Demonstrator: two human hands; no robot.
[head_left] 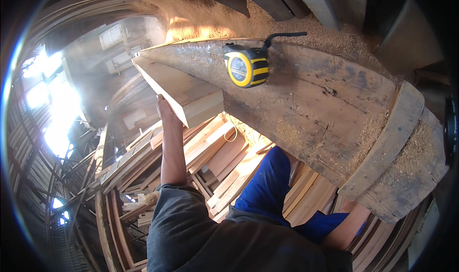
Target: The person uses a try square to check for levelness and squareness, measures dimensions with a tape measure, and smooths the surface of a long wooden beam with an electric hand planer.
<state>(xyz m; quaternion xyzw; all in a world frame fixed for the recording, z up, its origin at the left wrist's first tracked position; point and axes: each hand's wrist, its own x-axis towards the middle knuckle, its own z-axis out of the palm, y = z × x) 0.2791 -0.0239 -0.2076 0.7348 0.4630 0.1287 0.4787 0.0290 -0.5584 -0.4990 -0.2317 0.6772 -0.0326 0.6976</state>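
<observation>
My left hand [167, 110] is at the edge of a thick pale wooden board [191, 88], its fingers closed round that edge. The board lies at the left end of a worn wooden workbench [311, 100], slanting away toward the far left. On the far part of the bench top stands a black and yellow tape measure [246, 69], with a dark strap trailing to the right. My right forearm [345, 230] reaches to the bench's near edge at the lower right. The bench hides my right hand, so its fingers do not show.
A curved wooden batten [387, 143] crosses the bench's right end, with sawdust around it. Sawdust [205, 18] is heaped beyond the bench. Stacked planks [215, 145] lie below, around my blue-trousered legs [263, 186]. More timber [112, 224] stands at the left.
</observation>
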